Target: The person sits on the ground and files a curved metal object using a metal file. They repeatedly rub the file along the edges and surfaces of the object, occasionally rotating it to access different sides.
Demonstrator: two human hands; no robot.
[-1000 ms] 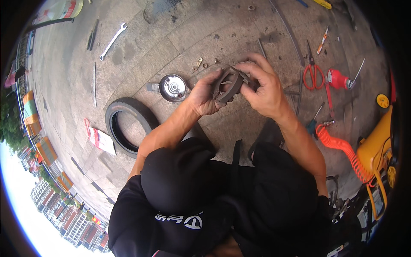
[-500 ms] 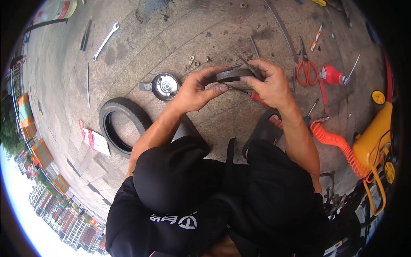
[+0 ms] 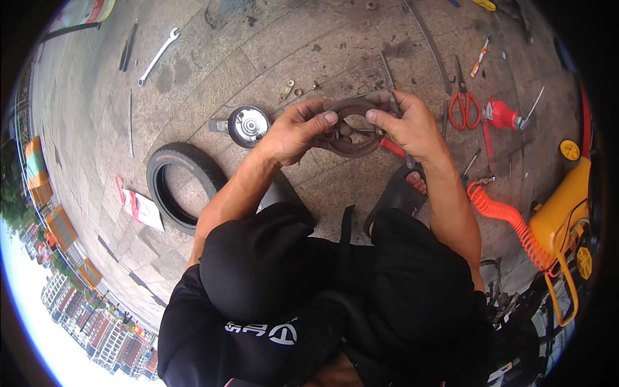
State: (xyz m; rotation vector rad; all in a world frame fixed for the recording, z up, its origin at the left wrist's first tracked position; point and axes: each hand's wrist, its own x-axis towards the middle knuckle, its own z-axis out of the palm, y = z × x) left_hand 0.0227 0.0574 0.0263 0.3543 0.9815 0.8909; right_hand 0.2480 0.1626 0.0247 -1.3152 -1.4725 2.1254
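Note:
Held in front of me above the paving is a dark, ring-shaped set of brake shoes (image 3: pixel 351 149), its open middle facing me. My left hand (image 3: pixel 298 132) grips its left side, thumb on the near face. On the opposite side my right hand (image 3: pixel 411 126) pinches the rim with the thumb. A slim dark metal tool (image 3: pixel 394 103) also sits among the right fingers; its kind is unclear. Below that hand a red-handled tool (image 3: pixel 391 148) shows in part. To the left lies a round, shiny brake housing (image 3: pixel 249 127) with a short side arm.
A black tyre (image 3: pixel 160 201) lies left, beside a red-and-white packet (image 3: pixel 140 205). Farther off are a wrench (image 3: pixel 158 58) and small metal parts (image 3: pixel 288 89). Red scissors (image 3: pixel 464 111), a red bottle (image 3: pixel 500 115), an orange coiled hose (image 3: pixel 506 216) and a yellow compressor (image 3: pixel 562 206) are right.
The brake shoes have been tilted from nearly edge-on to facing me, so the ring's opening shows. Both thumbs now press on its near face.

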